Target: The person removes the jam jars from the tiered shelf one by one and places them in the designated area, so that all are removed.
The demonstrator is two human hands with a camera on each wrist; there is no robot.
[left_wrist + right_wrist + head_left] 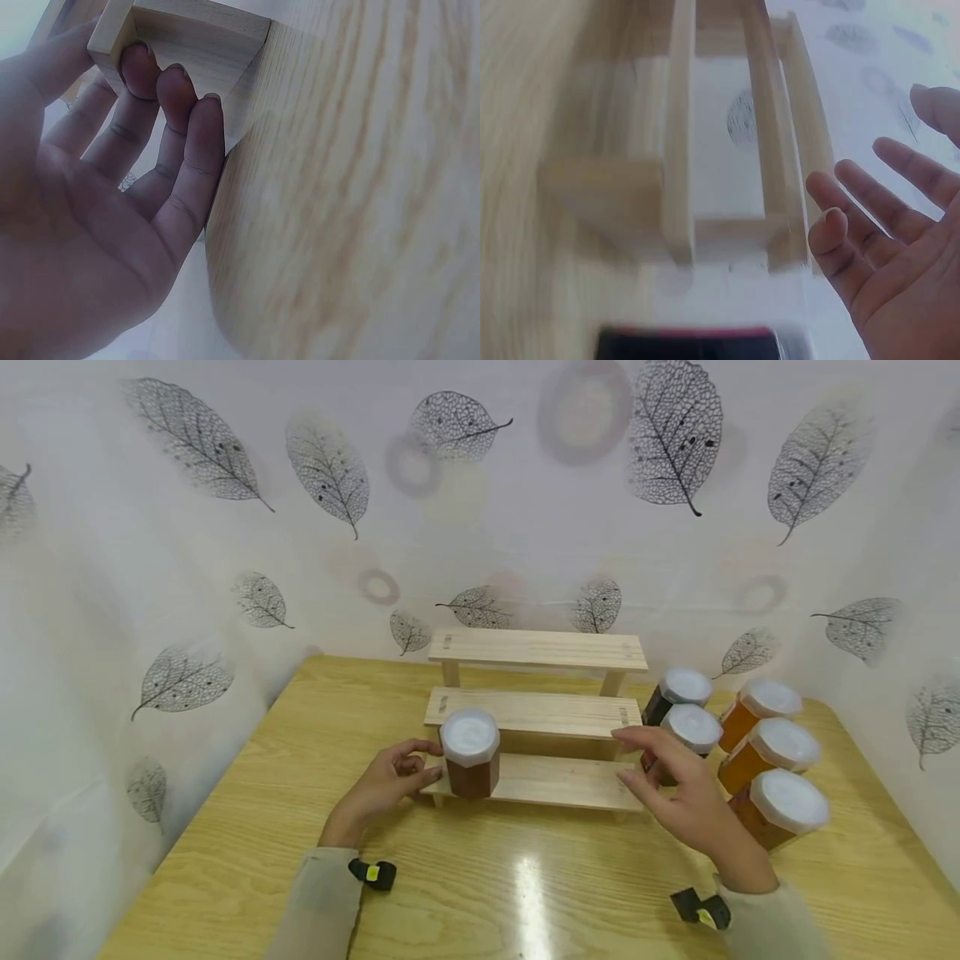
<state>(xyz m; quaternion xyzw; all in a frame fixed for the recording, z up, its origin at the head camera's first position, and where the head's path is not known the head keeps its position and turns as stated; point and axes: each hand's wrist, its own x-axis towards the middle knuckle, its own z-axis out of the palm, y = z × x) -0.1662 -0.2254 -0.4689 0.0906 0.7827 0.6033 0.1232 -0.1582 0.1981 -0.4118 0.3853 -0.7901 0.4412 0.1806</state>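
Observation:
A jar of reddish-brown content with a white lid (pixel 470 756) stands upright at the left end of the lowest step of a wooden three-tier shelf (pixel 566 782). Beside it is my left hand (pixel 386 781), its thumb and index finger reaching to the jar's left side and the board's end. In the left wrist view its other fingers (pixel 202 142) bend loosely beneath the board; contact with the jar cannot be made out. My right hand (pixel 686 793), spread and holding nothing, hovers between the shelf and a dark jar (pixel 692 727), partly covering that jar.
Another dark jar (pixel 681 687) stands behind. Right of these, a column of orange jars (pixel 768 749) lines the table's right side. Leaf-patterned cloth (pixel 517 527) hangs behind the wooden table (pixel 442 885). A blurred dark object (pixel 690 345) shows low in the right wrist view.

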